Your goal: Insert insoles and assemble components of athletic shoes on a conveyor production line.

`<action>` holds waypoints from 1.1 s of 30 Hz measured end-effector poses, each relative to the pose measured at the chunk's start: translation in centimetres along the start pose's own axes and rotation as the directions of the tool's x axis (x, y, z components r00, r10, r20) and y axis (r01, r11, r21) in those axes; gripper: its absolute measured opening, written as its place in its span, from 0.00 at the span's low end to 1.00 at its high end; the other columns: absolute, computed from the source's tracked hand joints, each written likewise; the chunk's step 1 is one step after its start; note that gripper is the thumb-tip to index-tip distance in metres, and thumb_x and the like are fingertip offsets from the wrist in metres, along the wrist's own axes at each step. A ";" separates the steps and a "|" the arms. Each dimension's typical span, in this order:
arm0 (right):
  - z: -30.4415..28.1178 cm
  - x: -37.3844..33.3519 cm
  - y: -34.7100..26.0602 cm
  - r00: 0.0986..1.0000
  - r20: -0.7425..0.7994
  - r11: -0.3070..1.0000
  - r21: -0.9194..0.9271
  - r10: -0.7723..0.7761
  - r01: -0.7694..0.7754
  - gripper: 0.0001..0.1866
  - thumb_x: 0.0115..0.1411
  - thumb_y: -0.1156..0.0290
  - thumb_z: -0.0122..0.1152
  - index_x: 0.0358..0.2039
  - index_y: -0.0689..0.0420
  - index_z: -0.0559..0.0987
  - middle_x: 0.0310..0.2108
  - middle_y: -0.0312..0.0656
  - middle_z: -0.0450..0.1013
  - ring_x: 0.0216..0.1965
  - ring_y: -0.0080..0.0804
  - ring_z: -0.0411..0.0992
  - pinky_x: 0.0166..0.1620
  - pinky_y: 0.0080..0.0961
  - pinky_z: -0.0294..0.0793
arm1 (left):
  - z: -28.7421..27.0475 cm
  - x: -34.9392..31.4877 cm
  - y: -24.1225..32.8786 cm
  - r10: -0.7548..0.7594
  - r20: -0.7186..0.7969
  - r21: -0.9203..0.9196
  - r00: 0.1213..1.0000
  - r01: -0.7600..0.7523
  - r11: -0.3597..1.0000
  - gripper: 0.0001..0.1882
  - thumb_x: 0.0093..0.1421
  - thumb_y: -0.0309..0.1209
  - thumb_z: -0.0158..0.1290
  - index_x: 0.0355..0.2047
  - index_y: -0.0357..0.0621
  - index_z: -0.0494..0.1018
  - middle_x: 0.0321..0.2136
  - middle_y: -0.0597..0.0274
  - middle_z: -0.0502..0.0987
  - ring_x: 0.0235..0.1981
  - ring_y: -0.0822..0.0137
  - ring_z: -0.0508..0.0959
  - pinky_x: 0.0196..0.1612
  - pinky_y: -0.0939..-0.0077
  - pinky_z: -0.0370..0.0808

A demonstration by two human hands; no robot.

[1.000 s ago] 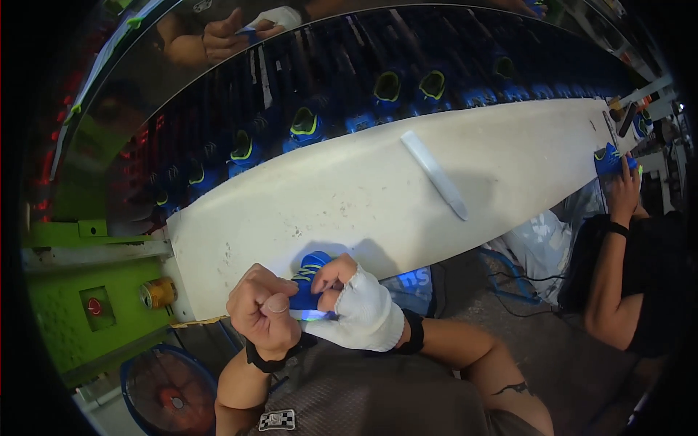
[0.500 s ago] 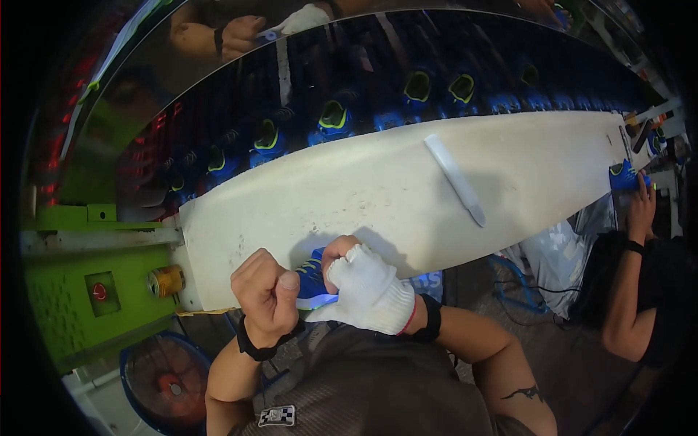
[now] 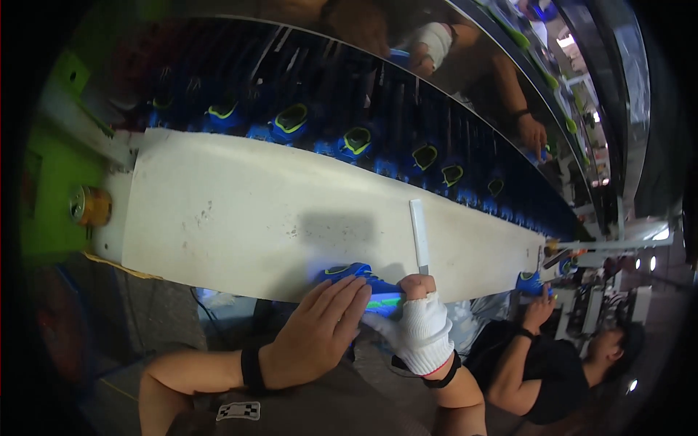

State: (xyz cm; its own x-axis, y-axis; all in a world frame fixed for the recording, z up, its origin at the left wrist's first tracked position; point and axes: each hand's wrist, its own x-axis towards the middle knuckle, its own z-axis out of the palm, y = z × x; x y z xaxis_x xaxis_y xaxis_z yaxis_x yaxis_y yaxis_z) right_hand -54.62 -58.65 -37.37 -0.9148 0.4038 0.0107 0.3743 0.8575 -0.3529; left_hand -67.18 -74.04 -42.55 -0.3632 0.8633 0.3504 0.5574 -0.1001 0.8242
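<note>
Half a second ago the left hand (image 3: 316, 330) was curled into a loose fist beside the blue shoe (image 3: 382, 291); now it has been flattened, and its straight fingers, held together, are laid against the shoe's side. The shoe has been turned too: its toe was pointed away from the body, whereas its length now runs across it, with the collar to the left and the toe to the right. A green patch along the sole is now faced toward the body. The toe end is gripped by the gloved right hand (image 3: 422, 327), whose bare fingertips are bent around it. The view has been swung, so that the pale board (image 3: 218, 211) slopes down to the right.

The shoe is held at the board's near edge; whether the board is touched cannot be told. A broad stretch of board lies to the left of the shoe, and another between it and the row of shoes (image 3: 356, 142) along the far edge. On the right, room is narrowed by a white strip (image 3: 419, 236), its near end seen just beyond the gloved fingers. The left end is bordered by a ledge bearing an orange can (image 3: 91, 206). Near the right end, another shoe (image 3: 529, 282) is touched by a co-worker's hand (image 3: 539, 312).
</note>
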 end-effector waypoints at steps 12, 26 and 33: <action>-0.5 3.5 -3.1 0.967 0.253 0.986 -0.156 -0.012 0.053 0.44 0.43 0.40 0.75 0.49 0.59 0.70 0.31 0.52 0.78 0.28 0.50 0.79 0.30 0.37 0.78 | -0.2 -0.2 -3.2 -0.180 -0.104 -0.257 0.978 0.148 0.955 0.24 0.38 0.20 0.63 0.34 0.42 0.63 0.32 0.54 0.67 0.37 0.51 0.71 0.39 0.57 0.69; 1.7 3.7 -0.7 0.919 0.053 0.907 -0.151 -0.390 0.393 0.20 0.51 0.58 0.73 0.35 0.56 0.74 0.34 0.44 0.81 0.27 0.37 0.79 0.29 0.29 0.76 | -2.6 2.0 -7.8 -0.176 0.219 -0.237 0.960 0.228 0.945 0.33 0.35 0.45 0.76 0.38 0.46 0.71 0.38 0.59 0.71 0.44 0.55 0.72 0.47 0.62 0.71; 10.3 0.9 -1.3 0.650 0.448 -0.079 0.854 0.614 -0.514 0.17 0.69 0.59 0.49 0.38 0.62 0.77 0.33 0.43 0.77 0.33 0.29 0.75 0.39 0.30 0.75 | -7.0 0.3 -7.5 -0.016 0.024 -0.304 1.000 0.022 0.953 0.38 0.35 0.39 0.77 0.47 0.45 0.75 0.45 0.55 0.77 0.44 0.54 0.77 0.48 0.65 0.75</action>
State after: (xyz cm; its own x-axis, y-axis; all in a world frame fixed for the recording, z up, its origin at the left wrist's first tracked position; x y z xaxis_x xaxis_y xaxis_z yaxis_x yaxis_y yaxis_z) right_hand -57.53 -62.69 -46.57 -0.4328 0.6458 -0.6290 0.3111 -0.5479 -0.7766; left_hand -76.69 -76.52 -45.52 -0.3541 0.8763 0.3266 0.2960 -0.2262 0.9280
